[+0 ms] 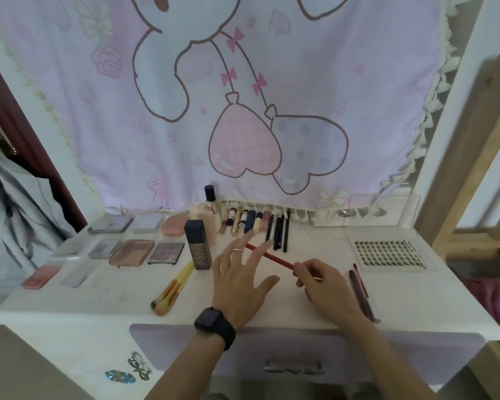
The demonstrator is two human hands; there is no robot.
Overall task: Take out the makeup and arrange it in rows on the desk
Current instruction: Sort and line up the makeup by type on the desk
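Note:
My right hand (319,281) pinches one end of a red pencil (274,257) that slants up-left over the white desk (315,243). My left hand (241,280), fingers spread and straight, hovers beside it, its fingertips crossing the pencil's far part. Behind stands a row of lipsticks and small tubes (244,219), then black pencils (279,233). On the left lie several palettes (134,251), a round pink compact (174,225), a dark foundation bottle (198,245) and a pale bottle (210,210). Yellow-handled brushes (172,290) lie in front.
A clear lash tray (387,254) lies at the right, with dark pencils (361,293) near the right front edge. A pink cartoon cloth (243,96) hangs behind the desk. The drawer front (295,366) is below, hair clips (133,370) at lower left, a wooden frame (474,157) at right.

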